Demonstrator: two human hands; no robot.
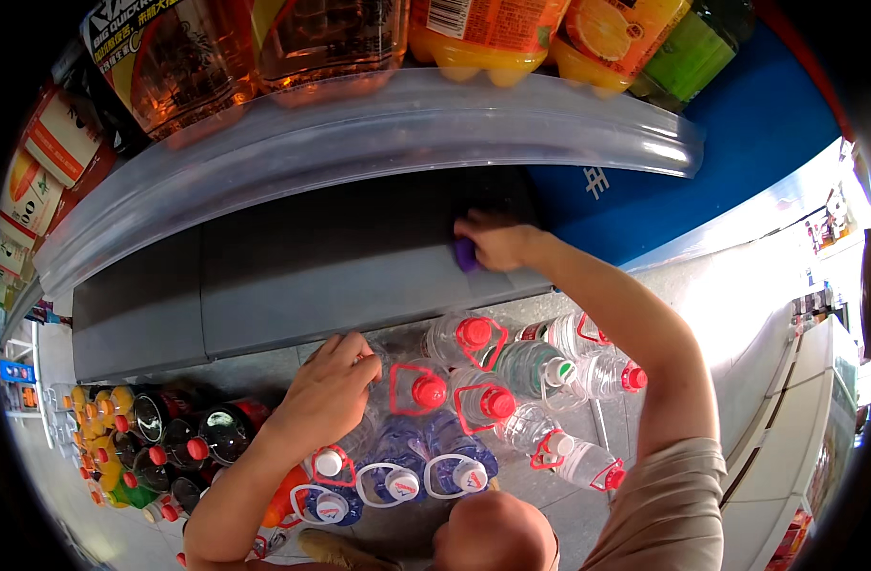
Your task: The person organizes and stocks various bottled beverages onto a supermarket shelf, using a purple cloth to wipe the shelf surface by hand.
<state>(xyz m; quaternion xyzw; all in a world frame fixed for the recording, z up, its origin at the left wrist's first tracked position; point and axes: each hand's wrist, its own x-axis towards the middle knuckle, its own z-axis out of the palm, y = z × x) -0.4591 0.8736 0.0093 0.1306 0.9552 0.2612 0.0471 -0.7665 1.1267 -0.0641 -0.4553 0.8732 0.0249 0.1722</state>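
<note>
My right hand (496, 239) grips a bunched purple cloth (467, 254) against the dark grey bottom shelf (321, 278), near the shelf's right end by the blue side panel (721, 135). The surface beneath the cloth looks slightly darker. Lower and to the left, my left hand (335, 385) is at the shelf's front edge with its fingers curled, beside a large clear water bottle with a red cap and handle (428, 391). Its fingertips are hidden, so whether it holds anything does not show.
Large water bottles, some with blue-tinted bodies (400, 457), stand on the tiled floor before the shelf. Cola bottles (228, 432) and orange drink bottles (111, 407) crowd the left. A clear plastic shelf guard (378, 135) curves above my hands, below orange juice bottles (489, 36).
</note>
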